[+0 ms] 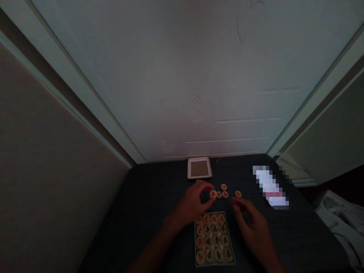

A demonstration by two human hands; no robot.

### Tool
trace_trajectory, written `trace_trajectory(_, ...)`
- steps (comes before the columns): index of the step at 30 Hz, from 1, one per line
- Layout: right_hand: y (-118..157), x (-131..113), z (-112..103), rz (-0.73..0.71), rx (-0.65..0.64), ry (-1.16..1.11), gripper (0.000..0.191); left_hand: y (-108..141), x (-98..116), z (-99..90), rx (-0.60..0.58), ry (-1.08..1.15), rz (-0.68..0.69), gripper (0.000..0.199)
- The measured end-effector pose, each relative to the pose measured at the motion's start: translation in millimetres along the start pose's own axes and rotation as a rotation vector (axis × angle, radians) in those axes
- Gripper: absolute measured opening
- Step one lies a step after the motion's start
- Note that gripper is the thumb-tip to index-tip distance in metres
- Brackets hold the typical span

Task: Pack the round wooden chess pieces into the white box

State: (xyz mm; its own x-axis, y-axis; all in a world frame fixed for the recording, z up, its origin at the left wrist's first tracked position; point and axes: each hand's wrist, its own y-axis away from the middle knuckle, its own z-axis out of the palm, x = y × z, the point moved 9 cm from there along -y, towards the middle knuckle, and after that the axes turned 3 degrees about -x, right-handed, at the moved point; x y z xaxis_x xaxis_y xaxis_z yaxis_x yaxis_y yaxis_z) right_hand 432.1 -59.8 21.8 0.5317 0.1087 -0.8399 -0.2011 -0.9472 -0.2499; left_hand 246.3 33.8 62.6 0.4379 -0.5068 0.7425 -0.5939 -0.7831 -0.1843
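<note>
A shallow tray [195, 242] stands near me on the dark table, filled with round Chinese chess pieces in rows, some with red characters and others black. Beyond it my left hand [196, 201] reaches in from the left, with one red-marked Chinese chess piece [213, 194] between its thumb and index finger. Several loose pieces lie to the right of that hand, among them one piece [223, 187] farther back. To the right of the tray, my right hand [250, 222] has its fingertips drawn together, just in front of a single piece [238, 194]. Whatever is between those fingertips is hidden.
A closed-looking box with a pale frame and brown centre [199, 168] lies at the table's back edge. A blurred-out white and red item [270, 187] lies on the right. Behind the dark table [148, 197] rises a white panel [170, 76] with embossed hearts.
</note>
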Motion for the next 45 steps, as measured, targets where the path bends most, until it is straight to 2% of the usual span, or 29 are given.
trace_trajectory(7,8.2,-17.9,16.0,0.084,-0.11,-0.26,0.031,34.9,31.7,-0.9,0.055,0.204,-0.017,0.016)
trace_trajectory(10,14.0,-30.4,24.3,0.084,-0.195,-0.288,0.029,46.9,35.9,1.8,0.058,0.236,-0.018,0.016)
trace_trajectory(15,24.4,-40.3,36.1,0.124,-0.323,-0.339,0.026,60.0,32.4,10.8,-0.019,0.274,-0.085,0.018)
trace_trajectory(19,28.5,-37.1,39.6,0.18,-0.315,-0.401,0.027,68.1,30.5,13.8,-0.049,0.31,-0.12,0.024)
trace_trajectory(24,33.0,-37.2,41.8,0.18,-0.298,-0.444,0.027,76.7,28.4,12.0,0.017,0.36,-0.139,0.02)
trace_trajectory(27,35.8,-47.4,37.0,0.088,-0.272,-0.423,0.023,81.0,30.8,7.5,0.093,0.344,-0.097,0.013)
trace_trajectory(31,40.7,-67.2,25.4,-0.084,-0.209,-0.321,0.015,86.7,41.4,-1.5,0.194,0.339,0.038,0.005)
trace_trajectory(35,43.9,-76.2,21.0,-0.144,-0.194,-0.264,0.013,90.0,47.7,-6.3,0.223,0.339,0.093,0.008)
trace_trajectory(45,44.6,-59.0,26.4,0.0,-0.187,-0.275,0.019,89.6,30.5,9.9,0.138,0.373,-0.141,0.016)
